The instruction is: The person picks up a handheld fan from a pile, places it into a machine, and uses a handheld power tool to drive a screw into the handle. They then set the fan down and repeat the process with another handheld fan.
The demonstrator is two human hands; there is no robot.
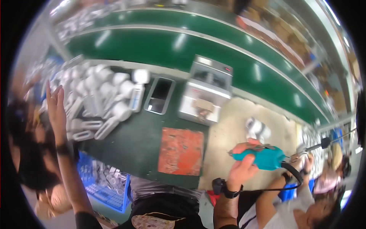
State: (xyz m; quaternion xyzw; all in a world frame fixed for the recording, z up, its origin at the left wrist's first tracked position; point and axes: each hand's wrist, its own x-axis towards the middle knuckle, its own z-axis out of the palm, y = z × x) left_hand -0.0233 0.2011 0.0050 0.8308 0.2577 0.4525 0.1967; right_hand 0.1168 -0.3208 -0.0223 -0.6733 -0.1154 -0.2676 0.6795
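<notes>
My right hand [243, 170] is wrapped round a teal electric screwdriver [267, 157] with a black cable, its tip pointing left over the tan board [217, 168]. Just beyond that hand, a white rounded plastic part [258, 129] lies on the board. My left hand [57, 108] is stretched out at the far left, fingers extended and apart. It is beside a heap of white plastic parts [91, 89], with round heads and flat handles. Nothing shows in its fingers. Between my hands, a worn red mat [180, 150] lies on the dark green table [126, 147].
A grey and white box-shaped machine [206, 91] stands at the back. Left of it lies a phone [160, 95]. A blue crate [103, 181] of parts sits below the table's left edge. Other people work close by at left and right [282, 206]. A green panel [160, 42] borders the back.
</notes>
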